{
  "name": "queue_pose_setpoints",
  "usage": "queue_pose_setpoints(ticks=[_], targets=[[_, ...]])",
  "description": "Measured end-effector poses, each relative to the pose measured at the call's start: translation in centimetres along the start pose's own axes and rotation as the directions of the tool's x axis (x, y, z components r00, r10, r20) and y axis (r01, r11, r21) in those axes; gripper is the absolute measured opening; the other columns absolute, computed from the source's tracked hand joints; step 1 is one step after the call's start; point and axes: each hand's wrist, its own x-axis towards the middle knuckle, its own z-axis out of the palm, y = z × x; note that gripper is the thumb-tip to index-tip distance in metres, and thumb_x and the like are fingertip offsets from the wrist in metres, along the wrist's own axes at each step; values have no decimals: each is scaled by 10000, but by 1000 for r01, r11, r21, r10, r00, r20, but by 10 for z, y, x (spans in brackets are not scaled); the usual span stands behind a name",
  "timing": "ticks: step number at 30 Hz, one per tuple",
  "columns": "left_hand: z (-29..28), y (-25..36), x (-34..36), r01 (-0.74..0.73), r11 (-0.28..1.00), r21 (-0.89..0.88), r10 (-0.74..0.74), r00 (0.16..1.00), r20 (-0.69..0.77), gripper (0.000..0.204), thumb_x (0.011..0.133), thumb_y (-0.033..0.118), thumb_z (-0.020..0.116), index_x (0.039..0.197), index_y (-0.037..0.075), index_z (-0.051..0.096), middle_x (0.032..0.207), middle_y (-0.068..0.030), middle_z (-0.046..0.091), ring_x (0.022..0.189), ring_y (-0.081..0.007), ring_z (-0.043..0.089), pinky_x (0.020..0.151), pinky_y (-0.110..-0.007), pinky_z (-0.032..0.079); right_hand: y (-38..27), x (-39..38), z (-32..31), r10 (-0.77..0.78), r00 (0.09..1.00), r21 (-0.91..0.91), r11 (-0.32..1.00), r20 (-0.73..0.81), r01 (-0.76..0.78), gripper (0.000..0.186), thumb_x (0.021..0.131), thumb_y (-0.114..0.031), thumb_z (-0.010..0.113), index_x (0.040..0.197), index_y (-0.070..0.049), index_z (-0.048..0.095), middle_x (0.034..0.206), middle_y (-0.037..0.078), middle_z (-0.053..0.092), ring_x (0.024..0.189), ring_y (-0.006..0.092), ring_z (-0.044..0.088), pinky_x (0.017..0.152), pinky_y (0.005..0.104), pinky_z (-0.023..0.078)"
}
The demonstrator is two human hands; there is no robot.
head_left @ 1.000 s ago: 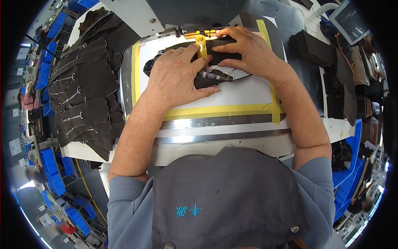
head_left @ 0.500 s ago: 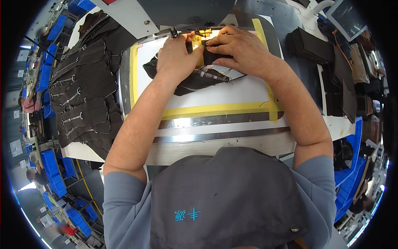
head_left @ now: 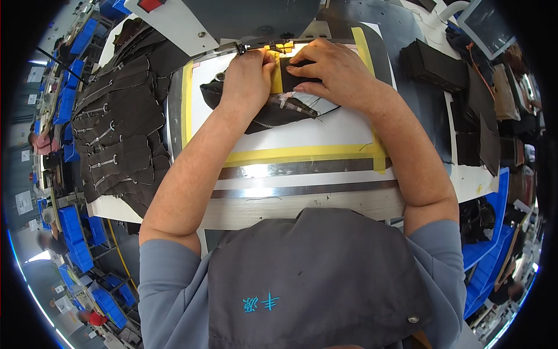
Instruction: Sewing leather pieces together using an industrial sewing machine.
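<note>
A dark fabric piece [head_left: 264,119] with a zip and a checked lining lies on the white sheet [head_left: 331,129], below the machine head. My left hand [head_left: 247,78] is closed, thumb and forefinger pressed together beside a yellow strip [head_left: 276,81]; what they pinch is hidden. Across the strip, my right hand [head_left: 334,70] rests its spread fingertips on a small dark panel [head_left: 296,82]. A lit machine part [head_left: 282,47] stands just beyond both hands. A metal ring [head_left: 220,76] shows at the fabric's left end.
Dark fabric pieces with zips and metal clips [head_left: 113,134] are heaped at the left. A stack of dark panels [head_left: 435,65] stands at the right, below a screen [head_left: 485,26]. The machine head [head_left: 256,17] overhangs the far side. A blue bin [head_left: 491,232] is at the lower right.
My left thumb has drawn back from the yellow strip toward the forefinger, baring more of it. My right hand has shifted only slightly, and the gap between the hands shows more of the panel.
</note>
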Motion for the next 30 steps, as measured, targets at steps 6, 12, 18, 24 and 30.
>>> queue_pose_setpoints(ticks=[6, 12, 18, 24, 30], targets=[[-29, 13, -23, -192, 904, 382, 183, 981, 60, 138, 897, 95, 710, 1005, 10, 725, 967, -150, 744, 849, -358, 717, 769, -433, 578, 0, 1, 0, 36, 999, -5, 999, 26, -36, 378, 836, -338, 789, 1137, -110, 778, 1211, 5, 669, 1185, 252, 576, 1036, 422, 471], [-36, 28, -30, -340, 939, 61, 337, 940, 44, 332, 920, 132, 623, 1185, -58, 684, 1175, -228, 703, 1031, -354, 703, 951, -406, 559, 0, 2, -1, 2, 1000, -23, 1000, 4, -2, 368, 849, -360, 781, 1133, -125, 785, 1179, -4, 673, 1154, 233, 581, 1014, 410, 487], [-32, 21, -41, -312, 929, 199, 266, 937, 224, 587, 992, 357, 541, 1325, -125, 576, 1332, -301, 616, 1219, -375, 631, 1128, -448, 441, 0, 1, 1, 4, 1000, 1, 1000, 2, -4, 384, 836, -327, 791, 1146, -101, 774, 1207, 16, 675, 1159, 255, 584, 1021, 416, 480], [-38, 16, -40, -373, 904, 207, 314, 911, 268, 529, 1020, 390, 509, 1302, -45, 611, 1322, -314, 616, 1244, -390, 618, 1184, -523, 367, 1, 0, -1, 8, 1000, 8, 1000, 17, -8, 386, 838, -331, 789, 1142, -93, 771, 1208, 18, 675, 1166, 251, 586, 1016, 416, 486], [-46, 14, -34, -468, 862, 196, 386, 855, 347, 532, 1052, 474, 453, 1291, 37, 641, 1333, -310, 601, 1247, -385, 613, 1211, -523, 324, 2, -1, -4, -2, 1000, -31, 1000, 16, 3, 389, 839, -331, 792, 1146, -94, 766, 1202, 21, 673, 1172, 250, 588, 1011, 417, 488]])
